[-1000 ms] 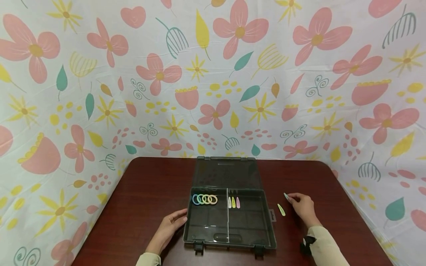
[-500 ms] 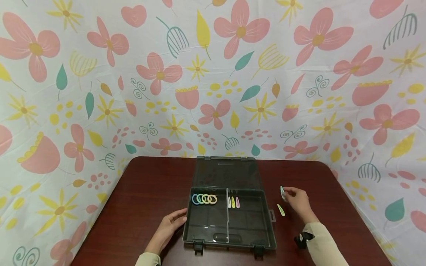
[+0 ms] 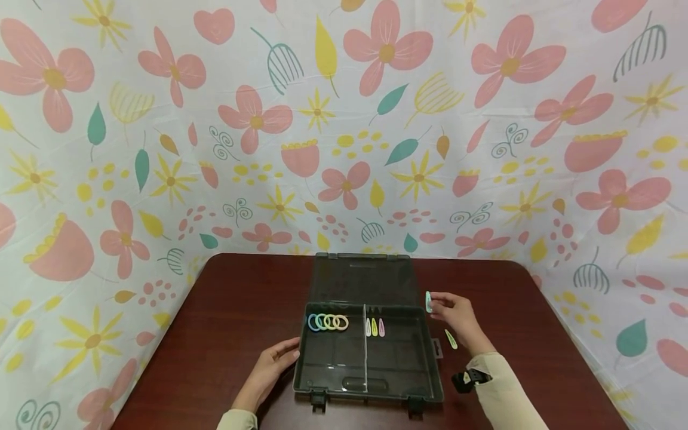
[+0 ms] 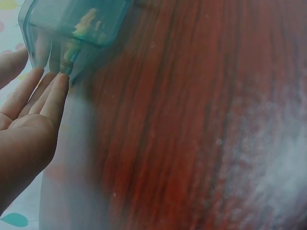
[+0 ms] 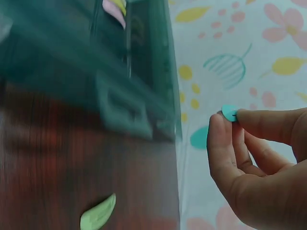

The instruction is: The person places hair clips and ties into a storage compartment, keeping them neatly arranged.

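My right hand (image 3: 455, 316) pinches a turquoise snap hair clip (image 3: 428, 301) between thumb and fingertips, raised just off the right wall of the dark see-through box (image 3: 398, 370). In the right wrist view the hair clip (image 5: 229, 113) shows end-on at the fingertips. A light green hair clip (image 3: 451, 339) lies on the table below that hand. Fingertips of my left hand (image 3: 271, 365) touch the box's left wall, fingers fairly straight, as the left wrist view also shows. Inside the box, white, yellow and pink hair clips (image 3: 374, 327) lie in a row in the right compartment.
Several pastel rings (image 3: 328, 322) overlap in a row in the left compartment. A divider (image 3: 365, 352) splits the box, and its lid (image 3: 361, 279) lies open toward the back. The brown table (image 3: 242, 298) meets a flower-patterned cloth (image 3: 344, 119) behind.
My right hand has moved left with the turquoise hair clip, from beyond the green one to the box's right edge. The clip has turned more upright. My left hand stays at the box.
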`<state>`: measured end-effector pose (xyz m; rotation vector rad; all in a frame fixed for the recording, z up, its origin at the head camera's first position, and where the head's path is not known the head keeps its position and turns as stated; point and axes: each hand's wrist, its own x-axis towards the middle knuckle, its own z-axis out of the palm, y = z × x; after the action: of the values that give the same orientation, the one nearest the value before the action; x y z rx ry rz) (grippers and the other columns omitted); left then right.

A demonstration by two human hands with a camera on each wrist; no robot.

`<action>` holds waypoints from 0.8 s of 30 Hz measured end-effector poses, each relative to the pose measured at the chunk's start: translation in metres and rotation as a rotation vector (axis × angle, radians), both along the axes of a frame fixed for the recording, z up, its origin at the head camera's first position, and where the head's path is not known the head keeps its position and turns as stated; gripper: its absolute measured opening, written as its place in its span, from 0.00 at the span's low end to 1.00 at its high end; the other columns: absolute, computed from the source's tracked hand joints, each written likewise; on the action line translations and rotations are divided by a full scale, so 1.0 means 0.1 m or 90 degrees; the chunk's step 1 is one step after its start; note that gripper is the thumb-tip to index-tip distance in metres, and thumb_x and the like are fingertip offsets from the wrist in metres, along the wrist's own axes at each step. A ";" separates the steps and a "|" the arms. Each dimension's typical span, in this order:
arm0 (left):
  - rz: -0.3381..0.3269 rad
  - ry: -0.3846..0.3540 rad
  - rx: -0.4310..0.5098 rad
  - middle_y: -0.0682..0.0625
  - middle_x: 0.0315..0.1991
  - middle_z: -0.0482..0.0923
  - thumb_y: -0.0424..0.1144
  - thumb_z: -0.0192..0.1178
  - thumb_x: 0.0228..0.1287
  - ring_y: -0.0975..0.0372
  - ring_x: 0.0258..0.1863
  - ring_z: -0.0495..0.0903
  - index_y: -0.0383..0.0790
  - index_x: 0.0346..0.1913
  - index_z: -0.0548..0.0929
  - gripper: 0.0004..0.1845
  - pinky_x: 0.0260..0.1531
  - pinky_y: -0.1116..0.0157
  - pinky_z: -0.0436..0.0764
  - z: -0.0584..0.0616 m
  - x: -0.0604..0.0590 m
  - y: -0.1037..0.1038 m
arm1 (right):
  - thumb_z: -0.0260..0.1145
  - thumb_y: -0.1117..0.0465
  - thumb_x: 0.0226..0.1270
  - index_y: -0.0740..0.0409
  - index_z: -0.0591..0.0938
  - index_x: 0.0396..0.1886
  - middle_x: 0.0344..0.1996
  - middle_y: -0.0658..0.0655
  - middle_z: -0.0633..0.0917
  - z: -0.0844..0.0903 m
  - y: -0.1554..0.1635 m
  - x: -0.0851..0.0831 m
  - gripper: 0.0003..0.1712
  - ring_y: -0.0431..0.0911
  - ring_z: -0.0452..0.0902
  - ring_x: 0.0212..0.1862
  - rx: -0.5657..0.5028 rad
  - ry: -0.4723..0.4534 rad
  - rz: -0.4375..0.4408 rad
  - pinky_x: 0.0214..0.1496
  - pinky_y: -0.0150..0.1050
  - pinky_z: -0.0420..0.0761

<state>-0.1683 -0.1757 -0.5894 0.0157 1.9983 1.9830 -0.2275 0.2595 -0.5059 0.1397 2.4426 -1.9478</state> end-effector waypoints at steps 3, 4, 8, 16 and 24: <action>0.003 0.006 -0.004 0.37 0.67 0.66 0.45 0.59 0.69 0.47 0.65 0.67 0.33 0.68 0.69 0.30 0.62 0.52 0.70 0.00 0.00 -0.01 | 0.61 0.73 0.67 0.78 0.73 0.58 0.40 0.66 0.83 0.02 -0.13 -0.01 0.21 0.45 0.83 0.36 -0.020 -0.005 0.013 0.44 0.44 0.84; 0.003 0.007 -0.004 0.36 0.67 0.66 0.45 0.59 0.69 0.47 0.65 0.67 0.33 0.67 0.69 0.30 0.62 0.52 0.70 0.01 0.00 -0.01 | 0.61 0.73 0.67 0.79 0.73 0.57 0.40 0.66 0.83 0.01 -0.17 -0.02 0.21 0.45 0.83 0.36 -0.023 -0.005 0.017 0.44 0.44 0.84; 0.000 0.006 -0.001 0.37 0.67 0.66 0.45 0.59 0.69 0.47 0.65 0.66 0.33 0.68 0.69 0.30 0.62 0.52 0.70 -0.01 0.00 -0.01 | 0.61 0.74 0.65 0.79 0.75 0.55 0.37 0.65 0.83 -0.03 -0.33 -0.02 0.19 0.46 0.83 0.34 -0.031 -0.019 0.022 0.42 0.46 0.84; -0.005 0.007 0.000 0.37 0.67 0.66 0.45 0.59 0.69 0.47 0.66 0.66 0.33 0.68 0.69 0.29 0.62 0.52 0.70 0.00 0.00 -0.01 | 0.61 0.77 0.62 0.79 0.78 0.50 0.33 0.66 0.83 -0.17 -0.63 -0.02 0.16 0.49 0.83 0.31 -0.007 -0.043 0.027 0.37 0.43 0.85; -0.004 -0.001 0.000 0.37 0.67 0.66 0.45 0.59 0.68 0.47 0.66 0.66 0.34 0.68 0.69 0.30 0.62 0.52 0.70 -0.01 0.00 -0.02 | 0.63 0.77 0.60 0.78 0.80 0.45 0.30 0.65 0.84 -0.32 -0.76 -0.03 0.13 0.50 0.83 0.26 0.010 -0.087 0.018 0.34 0.47 0.85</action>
<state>-0.1687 -0.1775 -0.5909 0.0205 1.9945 1.9791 -0.2304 0.1834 -0.5374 0.2299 2.3613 -1.8431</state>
